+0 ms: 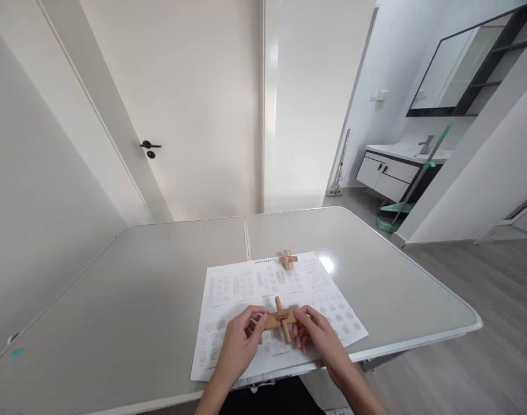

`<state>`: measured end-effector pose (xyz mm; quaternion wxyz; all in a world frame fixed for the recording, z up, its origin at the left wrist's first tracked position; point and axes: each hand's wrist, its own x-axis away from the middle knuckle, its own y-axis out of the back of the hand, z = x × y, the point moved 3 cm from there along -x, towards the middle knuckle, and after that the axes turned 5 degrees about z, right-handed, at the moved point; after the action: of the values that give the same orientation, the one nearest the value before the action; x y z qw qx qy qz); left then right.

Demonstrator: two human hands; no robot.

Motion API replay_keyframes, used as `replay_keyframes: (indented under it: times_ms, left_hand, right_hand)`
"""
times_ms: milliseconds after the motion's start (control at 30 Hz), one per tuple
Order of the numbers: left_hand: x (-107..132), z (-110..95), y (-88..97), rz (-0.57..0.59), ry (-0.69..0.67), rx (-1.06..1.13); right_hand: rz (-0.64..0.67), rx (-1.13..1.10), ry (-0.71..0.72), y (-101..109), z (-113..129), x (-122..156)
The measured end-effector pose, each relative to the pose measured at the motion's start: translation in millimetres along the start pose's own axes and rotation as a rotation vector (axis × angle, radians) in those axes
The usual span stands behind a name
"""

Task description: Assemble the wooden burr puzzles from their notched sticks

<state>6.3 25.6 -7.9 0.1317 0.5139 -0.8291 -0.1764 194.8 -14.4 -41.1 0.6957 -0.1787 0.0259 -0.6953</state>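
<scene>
Between my two hands is a wooden puzzle [282, 316], a flat bar with a round peg crossing it at the middle. My left hand [245, 332] pinches the bar's left end between thumb and fingers. At the right end, my right hand [315, 329] grips the bar the same way. The peg sticks out on both sides of the bar. Below the puzzle lies a white printed sheet [224, 282] with rows of small diagrams, too faint to read. A second wooden puzzle [288, 259], made of crossed blocks, rests at the sheet's far edge.
The grey table [116, 311] has a pale rim and a seam running across it. A closed door [203, 115] with a black handle stands beyond. To the right are a washbasin cabinet [388, 173], a mop [341, 164] and a green dustpan [387, 225].
</scene>
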Motion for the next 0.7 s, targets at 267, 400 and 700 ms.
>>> replay_keyframes:
  times_ms: [267,400,700]
  left_hand:
    - [-2.1,5.0,-4.5,-0.046,0.009,0.025]
    - [-2.6,9.0,-6.2,-0.069,0.015,0.032]
    - [0.7,5.3,-6.6,-0.059,0.012,0.020]
  right_hand:
    - [0.003,0.036,0.033,2.7,-4.5,-3.2]
    - [-0.015,0.018,0.056,4.7,-7.6,-5.3]
    - [-0.051,0.049,0.071,0.7,-3.6,-3.0]
